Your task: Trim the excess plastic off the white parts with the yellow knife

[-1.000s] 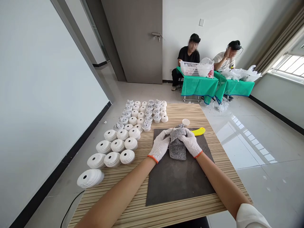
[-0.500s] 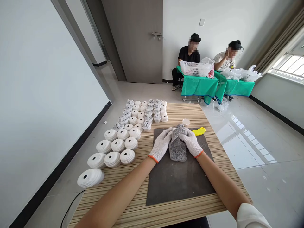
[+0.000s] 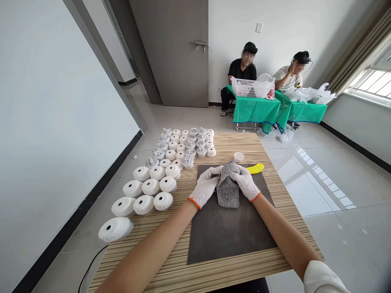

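My left hand [image 3: 208,185] and my right hand [image 3: 246,182] wear white knit gloves with orange cuffs. Between them is a grey cloth [image 3: 228,191], folded and hanging toward me over the dark mat [image 3: 226,236]. Both hands have their fingers closed on the cloth's upper part; whether anything is wrapped inside cannot be seen. Just beyond my right hand lies a yellow-handled tool [image 3: 255,168], its other end hidden behind the hand. A small round white cup or lid [image 3: 239,156] stands past the mat's far edge.
Rows of round white ribbed housings [image 3: 150,186] with dark centre holes cover the left of the striped table [image 3: 244,142]. Several grey-topped round units [image 3: 158,154] stand among the far rows. Two people sit behind green-covered tables [image 3: 256,109] bearing a white basket [image 3: 249,88] and plastic bags.
My left hand has shifted slightly left and its grip has moved a little on the cloth. My right hand is nearly unchanged.
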Motion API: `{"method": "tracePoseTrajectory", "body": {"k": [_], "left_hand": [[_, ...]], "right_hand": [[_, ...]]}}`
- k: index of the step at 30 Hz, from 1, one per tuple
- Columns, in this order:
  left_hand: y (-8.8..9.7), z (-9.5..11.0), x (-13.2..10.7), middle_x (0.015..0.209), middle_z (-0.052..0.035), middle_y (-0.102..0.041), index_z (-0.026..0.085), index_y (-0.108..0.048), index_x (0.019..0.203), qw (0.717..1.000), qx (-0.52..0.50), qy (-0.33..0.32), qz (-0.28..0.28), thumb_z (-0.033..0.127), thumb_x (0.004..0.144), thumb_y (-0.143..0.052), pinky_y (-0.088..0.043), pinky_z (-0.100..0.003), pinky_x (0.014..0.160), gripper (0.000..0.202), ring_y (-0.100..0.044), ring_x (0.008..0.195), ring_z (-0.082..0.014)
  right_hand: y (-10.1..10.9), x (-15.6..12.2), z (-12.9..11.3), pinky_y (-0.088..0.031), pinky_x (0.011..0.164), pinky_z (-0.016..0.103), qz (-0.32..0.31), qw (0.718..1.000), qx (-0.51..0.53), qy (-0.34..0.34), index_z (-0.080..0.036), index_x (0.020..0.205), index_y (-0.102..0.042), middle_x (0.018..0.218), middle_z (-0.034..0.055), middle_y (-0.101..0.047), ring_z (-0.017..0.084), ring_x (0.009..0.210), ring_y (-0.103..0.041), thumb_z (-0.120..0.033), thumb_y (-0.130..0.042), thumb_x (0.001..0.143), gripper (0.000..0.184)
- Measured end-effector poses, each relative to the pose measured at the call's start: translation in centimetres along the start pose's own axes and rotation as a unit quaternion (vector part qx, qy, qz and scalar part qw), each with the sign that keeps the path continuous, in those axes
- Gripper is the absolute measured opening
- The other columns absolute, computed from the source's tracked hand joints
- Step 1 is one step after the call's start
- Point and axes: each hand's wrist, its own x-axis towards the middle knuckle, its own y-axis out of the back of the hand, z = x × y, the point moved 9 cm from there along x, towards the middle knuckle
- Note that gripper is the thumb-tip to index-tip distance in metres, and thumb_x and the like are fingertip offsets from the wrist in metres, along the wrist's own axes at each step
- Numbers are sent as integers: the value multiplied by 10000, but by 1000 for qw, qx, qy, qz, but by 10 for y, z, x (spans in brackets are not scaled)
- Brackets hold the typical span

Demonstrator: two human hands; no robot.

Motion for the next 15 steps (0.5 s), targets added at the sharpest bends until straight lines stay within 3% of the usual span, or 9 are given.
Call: {"method": "tracePoseTrajectory", "body": {"k": [3,6,11,15], "left_hand": [[3,-5,2,850,-34,-776,182,-735,745,1000,-9,-3,3,198,597,-797,-540,-386,868,162,-683,821,-197],[4,-5,3,818,-27,-764,183,-702,707,1000,-6,-17,11,193,587,-804,-539,-380,872,158,-682,817,-191],[9,-2,2,1042,-34,-784,217,-715,1065,998,-7,-6,60,235,598,-886,-518,-382,1002,498,-706,1015,-205],[4,-10,4,1118,-66,-776,202,-710,1123,999,-27,35,19,441,725,-844,-535,-383,958,483,-713,1021,-221]], "right_hand": [[-2,-1,-1,-359,603,266,0,1000,-4,-12,-208,639,-525,605,-42,-491,131,635,-410,-420,-693,637,269],[-2,-2,-4,-357,596,269,3,1000,4,-15,-214,615,-493,587,-41,-473,127,620,-397,-430,-692,644,295],[6,-4,-8,-441,689,302,39,997,63,1,-197,726,-615,682,-11,-590,158,669,-494,-414,-692,643,245],[10,-6,-14,-470,722,318,54,997,41,31,-210,712,-614,710,-1,-616,181,710,-537,-382,-696,629,208]]}}
